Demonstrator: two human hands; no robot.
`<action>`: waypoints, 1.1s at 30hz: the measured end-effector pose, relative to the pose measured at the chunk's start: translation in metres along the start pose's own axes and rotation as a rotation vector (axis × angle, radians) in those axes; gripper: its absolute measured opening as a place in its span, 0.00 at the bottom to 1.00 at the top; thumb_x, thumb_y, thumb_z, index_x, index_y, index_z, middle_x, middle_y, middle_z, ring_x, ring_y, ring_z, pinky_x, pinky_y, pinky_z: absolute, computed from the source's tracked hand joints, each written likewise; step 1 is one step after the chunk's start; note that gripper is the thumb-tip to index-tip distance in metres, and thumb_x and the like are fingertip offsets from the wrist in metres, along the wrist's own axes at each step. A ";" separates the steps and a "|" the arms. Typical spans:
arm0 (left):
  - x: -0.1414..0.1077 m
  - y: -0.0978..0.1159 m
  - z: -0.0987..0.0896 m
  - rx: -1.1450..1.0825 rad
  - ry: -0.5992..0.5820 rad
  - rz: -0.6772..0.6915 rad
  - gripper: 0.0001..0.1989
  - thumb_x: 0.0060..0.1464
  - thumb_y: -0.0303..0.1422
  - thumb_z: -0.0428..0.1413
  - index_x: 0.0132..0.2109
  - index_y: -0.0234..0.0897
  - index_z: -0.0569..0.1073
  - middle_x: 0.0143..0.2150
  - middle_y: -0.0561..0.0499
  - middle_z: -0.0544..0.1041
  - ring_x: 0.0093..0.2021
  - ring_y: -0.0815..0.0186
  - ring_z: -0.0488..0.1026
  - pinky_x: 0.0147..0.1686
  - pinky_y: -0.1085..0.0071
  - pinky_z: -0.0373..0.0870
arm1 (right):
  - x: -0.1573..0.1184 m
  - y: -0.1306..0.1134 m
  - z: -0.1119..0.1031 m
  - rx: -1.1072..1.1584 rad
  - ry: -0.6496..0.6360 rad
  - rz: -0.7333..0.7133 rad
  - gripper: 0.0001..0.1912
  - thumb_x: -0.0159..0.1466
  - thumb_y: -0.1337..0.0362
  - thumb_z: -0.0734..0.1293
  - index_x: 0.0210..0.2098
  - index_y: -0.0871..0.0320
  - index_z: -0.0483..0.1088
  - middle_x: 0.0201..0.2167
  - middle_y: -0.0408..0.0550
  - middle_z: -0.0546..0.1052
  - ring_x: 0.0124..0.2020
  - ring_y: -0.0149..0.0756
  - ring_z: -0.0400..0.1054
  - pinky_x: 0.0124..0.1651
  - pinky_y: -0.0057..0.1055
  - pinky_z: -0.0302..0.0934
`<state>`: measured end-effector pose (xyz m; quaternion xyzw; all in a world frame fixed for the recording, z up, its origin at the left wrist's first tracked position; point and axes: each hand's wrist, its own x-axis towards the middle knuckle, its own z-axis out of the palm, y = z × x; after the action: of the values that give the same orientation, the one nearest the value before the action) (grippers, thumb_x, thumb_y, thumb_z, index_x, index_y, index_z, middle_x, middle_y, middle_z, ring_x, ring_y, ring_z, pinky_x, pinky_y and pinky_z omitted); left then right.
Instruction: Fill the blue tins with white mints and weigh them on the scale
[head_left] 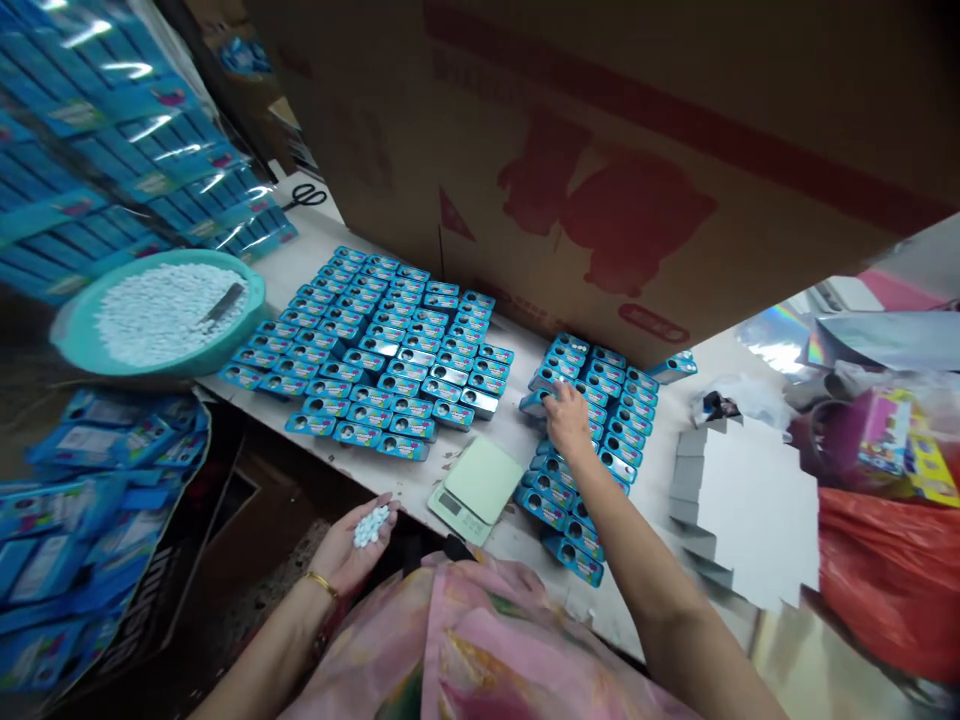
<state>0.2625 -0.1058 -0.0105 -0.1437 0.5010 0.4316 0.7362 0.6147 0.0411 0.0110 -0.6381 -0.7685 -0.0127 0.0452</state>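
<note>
My left hand (352, 560) is cupped palm up at the table's front edge, holding a small heap of pale tablet-like sweets (371, 526). Over on the right, my right hand (568, 418) reaches down to a block of small blue boxes (625, 445), fingers bent together at the top of one box (534, 402). What is between those fingertips is hidden. Many boxes have a dark round hole in the top. A larger block of the same boxes (390, 350) stands left of centre. Between the two blocks lies a pale green digital scale (480, 485).
A turquoise basin (251, 300) full of the pale sweets, with a dark scoop (223, 303), sits at left. Below it is a carton of flat blue boxes (90, 500). A large brown carton (390, 150) walls the back. Scissors (306, 195), white card (757, 510) and a red bag (892, 570) lie around.
</note>
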 end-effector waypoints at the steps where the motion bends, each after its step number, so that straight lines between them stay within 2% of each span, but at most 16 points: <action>1: 0.000 -0.005 0.002 -0.002 0.004 -0.004 0.09 0.51 0.22 0.49 0.40 0.29 0.69 0.33 0.41 0.74 0.28 0.64 0.74 0.21 0.74 0.72 | -0.010 -0.006 -0.006 0.023 -0.006 -0.052 0.12 0.60 0.70 0.57 0.40 0.54 0.68 0.51 0.51 0.61 0.48 0.43 0.53 0.45 0.39 0.51; 4: 0.002 -0.010 0.010 0.037 0.001 -0.034 0.09 0.51 0.22 0.49 0.40 0.29 0.69 0.32 0.41 0.74 0.27 0.65 0.74 0.21 0.75 0.72 | -0.042 -0.041 -0.017 0.084 -0.082 -0.226 0.12 0.61 0.68 0.57 0.42 0.51 0.66 0.50 0.49 0.63 0.45 0.41 0.56 0.42 0.37 0.54; 6: 0.004 -0.008 0.015 0.076 -0.033 -0.051 0.09 0.52 0.22 0.48 0.40 0.29 0.69 0.31 0.41 0.74 0.27 0.65 0.74 0.21 0.75 0.72 | -0.059 -0.069 -0.016 0.106 -0.139 -0.292 0.12 0.62 0.68 0.56 0.42 0.50 0.66 0.48 0.49 0.64 0.44 0.40 0.57 0.40 0.35 0.55; 8: 0.006 -0.001 0.018 0.111 -0.071 -0.059 0.09 0.51 0.22 0.48 0.40 0.29 0.69 0.31 0.41 0.74 0.27 0.65 0.74 0.21 0.75 0.72 | -0.072 -0.093 -0.011 0.117 -0.197 -0.296 0.12 0.62 0.68 0.56 0.42 0.51 0.66 0.47 0.49 0.66 0.43 0.39 0.59 0.40 0.35 0.56; 10: 0.007 0.006 0.017 0.137 -0.103 -0.058 0.09 0.51 0.22 0.49 0.40 0.28 0.69 0.31 0.41 0.75 0.27 0.65 0.74 0.21 0.75 0.71 | -0.081 -0.106 -0.006 0.149 -0.224 -0.254 0.12 0.62 0.67 0.57 0.42 0.51 0.67 0.46 0.49 0.67 0.44 0.38 0.60 0.41 0.35 0.57; 12: 0.007 0.014 0.011 0.154 -0.127 -0.066 0.08 0.51 0.22 0.49 0.40 0.27 0.69 0.32 0.41 0.75 0.28 0.65 0.74 0.22 0.75 0.71 | -0.089 -0.106 -0.004 0.239 -0.170 -0.180 0.13 0.61 0.64 0.59 0.45 0.52 0.66 0.48 0.50 0.67 0.46 0.39 0.60 0.45 0.36 0.57; 15: 0.008 0.022 -0.004 0.169 -0.136 -0.098 0.09 0.51 0.22 0.48 0.40 0.28 0.69 0.33 0.40 0.75 0.29 0.65 0.74 0.23 0.74 0.72 | -0.106 -0.092 -0.006 0.424 0.042 0.020 0.16 0.61 0.60 0.59 0.48 0.55 0.65 0.48 0.52 0.67 0.49 0.39 0.60 0.50 0.37 0.56; 17: 0.008 0.024 -0.014 0.177 -0.122 -0.118 0.09 0.52 0.22 0.48 0.40 0.28 0.69 0.32 0.41 0.75 0.29 0.65 0.74 0.24 0.74 0.72 | -0.122 -0.085 -0.009 0.518 0.150 0.153 0.15 0.62 0.60 0.58 0.46 0.57 0.66 0.46 0.52 0.69 0.48 0.38 0.61 0.50 0.37 0.56; 19: 0.008 0.024 -0.023 0.185 -0.117 -0.134 0.09 0.51 0.22 0.48 0.40 0.28 0.70 0.32 0.41 0.75 0.29 0.65 0.74 0.25 0.74 0.72 | -0.140 -0.085 -0.010 0.590 0.180 0.230 0.13 0.62 0.61 0.57 0.43 0.57 0.68 0.42 0.51 0.71 0.45 0.37 0.64 0.48 0.36 0.58; 22: 0.008 0.022 -0.031 0.200 -0.146 -0.161 0.10 0.51 0.21 0.48 0.41 0.27 0.70 0.32 0.40 0.75 0.29 0.66 0.74 0.26 0.74 0.73 | -0.163 -0.097 -0.007 0.667 0.164 0.269 0.11 0.62 0.63 0.58 0.39 0.56 0.69 0.38 0.48 0.73 0.41 0.35 0.66 0.45 0.34 0.61; 25: 0.006 0.021 -0.031 0.196 -0.151 -0.169 0.10 0.52 0.21 0.48 0.41 0.26 0.70 0.32 0.39 0.75 0.31 0.64 0.74 0.29 0.73 0.73 | -0.176 -0.109 -0.006 0.674 0.170 0.261 0.11 0.62 0.64 0.58 0.39 0.56 0.69 0.37 0.48 0.73 0.41 0.35 0.67 0.46 0.34 0.60; 28: 0.004 0.021 -0.029 0.152 -0.137 -0.167 0.09 0.52 0.22 0.48 0.39 0.25 0.71 0.34 0.37 0.75 0.35 0.62 0.74 0.34 0.70 0.73 | -0.175 -0.109 -0.009 0.622 0.193 0.252 0.11 0.61 0.64 0.58 0.40 0.55 0.69 0.38 0.48 0.73 0.41 0.36 0.66 0.46 0.36 0.60; 33: 0.002 0.014 -0.029 0.114 -0.155 -0.146 0.10 0.51 0.20 0.47 0.38 0.24 0.71 0.37 0.36 0.75 0.38 0.61 0.74 0.39 0.68 0.72 | -0.160 -0.093 -0.014 0.547 0.244 0.262 0.14 0.61 0.64 0.58 0.45 0.57 0.66 0.41 0.50 0.72 0.45 0.37 0.64 0.48 0.37 0.58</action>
<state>0.2339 -0.1146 -0.0224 -0.1041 0.4546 0.3575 0.8091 0.5534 -0.1336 0.0152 -0.6894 -0.6438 0.1236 0.3080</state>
